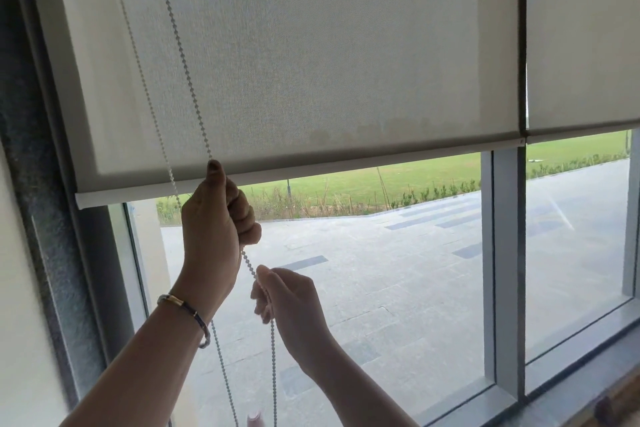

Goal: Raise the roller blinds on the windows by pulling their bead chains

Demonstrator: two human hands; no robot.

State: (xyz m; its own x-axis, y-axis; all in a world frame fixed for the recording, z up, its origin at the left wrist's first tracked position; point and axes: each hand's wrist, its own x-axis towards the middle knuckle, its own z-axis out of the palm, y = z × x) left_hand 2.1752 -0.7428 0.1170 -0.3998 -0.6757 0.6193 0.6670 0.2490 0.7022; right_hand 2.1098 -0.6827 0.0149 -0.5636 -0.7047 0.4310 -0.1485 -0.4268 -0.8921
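Both hands [216, 215] [287, 302] grip the bead chain [180, 55]; no writing legible.

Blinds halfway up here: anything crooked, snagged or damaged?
Nothing stands out. The left blind's bottom bar looks straight and the bead chain runs untangled through the left hand and right hand.

We see the left hand [216, 218] fisted around the front strand of the bead chain [180, 55], level with the roller blind's [294, 62] bottom bar. Just below, the right hand [291, 305] pinches the same strand, a bracelet [188, 314] on the left wrist.
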